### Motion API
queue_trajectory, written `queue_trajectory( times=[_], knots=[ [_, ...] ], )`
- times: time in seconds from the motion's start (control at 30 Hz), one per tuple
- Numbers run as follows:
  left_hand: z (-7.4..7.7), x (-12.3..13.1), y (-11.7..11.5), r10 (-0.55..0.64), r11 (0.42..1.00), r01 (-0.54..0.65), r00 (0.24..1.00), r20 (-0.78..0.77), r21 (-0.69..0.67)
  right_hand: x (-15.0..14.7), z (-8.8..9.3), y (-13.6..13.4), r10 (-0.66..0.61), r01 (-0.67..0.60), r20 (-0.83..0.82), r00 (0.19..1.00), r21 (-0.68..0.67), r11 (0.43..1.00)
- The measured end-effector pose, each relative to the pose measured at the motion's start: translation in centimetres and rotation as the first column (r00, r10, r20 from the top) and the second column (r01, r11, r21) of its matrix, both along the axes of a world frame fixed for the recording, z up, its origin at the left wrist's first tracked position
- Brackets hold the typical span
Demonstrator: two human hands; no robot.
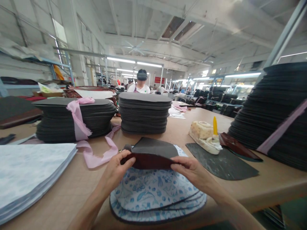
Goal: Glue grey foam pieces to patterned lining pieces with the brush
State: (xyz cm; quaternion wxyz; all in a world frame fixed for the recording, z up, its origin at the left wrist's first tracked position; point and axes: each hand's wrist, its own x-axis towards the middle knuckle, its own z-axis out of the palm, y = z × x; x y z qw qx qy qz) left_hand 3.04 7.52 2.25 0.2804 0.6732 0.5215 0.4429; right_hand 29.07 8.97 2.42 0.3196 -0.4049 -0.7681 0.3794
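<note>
My left hand [118, 166] and right hand [189, 168] pinch closed on opposite ends of the maroon-faced panel [152, 161], probably light, bendy and best edge-held.

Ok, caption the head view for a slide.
Left hand and right hand hold a dark piece over blue-printed sheets, a black stack beyond.

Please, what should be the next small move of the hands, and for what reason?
Probably ease the dark piece down flat onto the blue-patterned stack: the left hand and right hand pinch its opposite ends, and it is bent, not lying flat.
</note>
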Motion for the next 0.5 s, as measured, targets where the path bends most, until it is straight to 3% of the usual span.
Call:
queue_trajectory(
  times=[0.27,0.5],
  knots=[
    [-1.3,-1.2,1.3,-0.043,0.989,0.065,0.986,0.163,-0.134,-1.3,-1.1,1.4,0.011,-0.068,-0.300,0.954,-0.179,0.981],
    [-2.5,-1.6,1.9,-0.007,0.984,0.060,0.955,0.296,-0.170,-1.7,-0.7,1.4,-0.015,-0.039,-0.291,0.957,-0.178,0.983]
  ],
)
